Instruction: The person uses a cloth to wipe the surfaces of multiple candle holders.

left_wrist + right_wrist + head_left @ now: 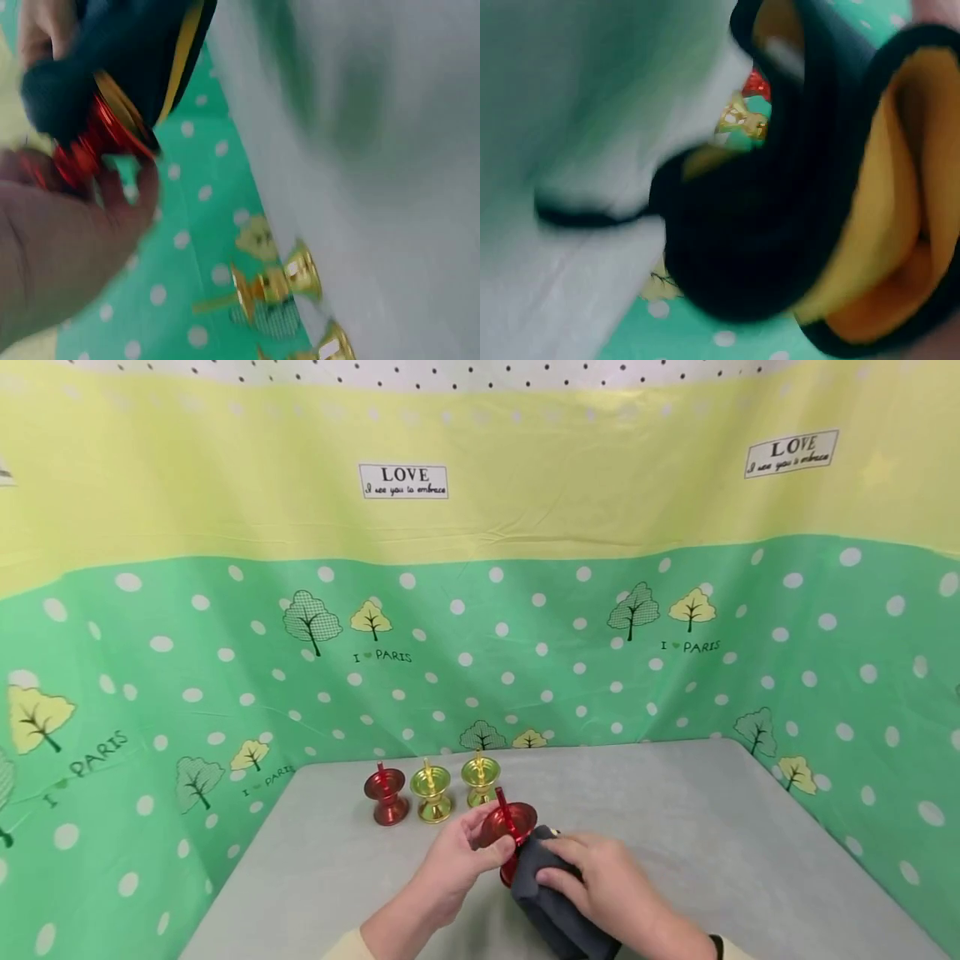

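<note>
My left hand [455, 858] grips a red metal candle holder [517, 817] by its upper dish, the thumb on the near side. The holder has a thin upright rod in its dish and stands slightly tilted. In my right hand [611, 881] is a dark grey cloth [558, 902], pinched between thumb and fingers and touching the holder's right side. The cloth's yellow underside [862, 232] shows in the right wrist view, where it hides most of the holder. In the left wrist view the cloth [120, 52] covers part of the red holder [105, 139].
Farther back on the grey tabletop [315, 860] stand another red candle holder [387, 793] and two gold ones, a middle one [432, 792] and a right one [480, 777]. A green and yellow printed curtain [495, 652] surrounds the table's back and sides.
</note>
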`<state>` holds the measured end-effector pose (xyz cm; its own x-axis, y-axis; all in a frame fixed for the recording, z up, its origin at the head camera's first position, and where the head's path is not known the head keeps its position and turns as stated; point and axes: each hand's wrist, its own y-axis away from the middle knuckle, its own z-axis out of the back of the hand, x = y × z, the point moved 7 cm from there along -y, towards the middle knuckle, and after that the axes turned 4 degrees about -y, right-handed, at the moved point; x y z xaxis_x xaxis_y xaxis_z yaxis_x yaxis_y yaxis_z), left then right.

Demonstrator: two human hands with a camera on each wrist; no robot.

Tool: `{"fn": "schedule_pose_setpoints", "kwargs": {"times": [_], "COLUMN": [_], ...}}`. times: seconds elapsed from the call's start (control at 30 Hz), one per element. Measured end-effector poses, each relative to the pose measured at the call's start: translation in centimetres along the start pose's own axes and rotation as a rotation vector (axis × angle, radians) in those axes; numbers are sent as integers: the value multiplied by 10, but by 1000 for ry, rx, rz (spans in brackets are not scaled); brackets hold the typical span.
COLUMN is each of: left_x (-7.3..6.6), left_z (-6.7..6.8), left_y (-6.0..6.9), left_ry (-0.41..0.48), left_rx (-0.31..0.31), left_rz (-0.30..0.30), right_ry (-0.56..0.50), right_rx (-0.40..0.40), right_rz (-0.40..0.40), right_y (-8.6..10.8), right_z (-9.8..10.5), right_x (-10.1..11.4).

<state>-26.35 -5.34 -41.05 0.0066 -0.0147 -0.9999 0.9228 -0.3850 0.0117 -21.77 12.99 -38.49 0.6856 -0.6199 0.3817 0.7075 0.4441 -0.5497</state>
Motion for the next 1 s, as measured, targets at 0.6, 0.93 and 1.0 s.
{"fn": "schedule_pose_setpoints", "kwargs": {"times": [0.6, 0.93, 1.0], "left_x": [25, 40, 40], "left_z": [-9, -17, -18], "left_y": [-71, -117, -123], "left_ry": [-248, -408, -422], "left_rx": [-390, -521, -539], "left_rz": [8, 53, 54], "right_ry": [-68, 5, 22], "right_rx": [115, 56, 54], "right_rz": [23, -214, -247], "right_y": [15, 24, 27], "right_z": [5, 38, 45], "right_x": [-2, -39, -45]}}
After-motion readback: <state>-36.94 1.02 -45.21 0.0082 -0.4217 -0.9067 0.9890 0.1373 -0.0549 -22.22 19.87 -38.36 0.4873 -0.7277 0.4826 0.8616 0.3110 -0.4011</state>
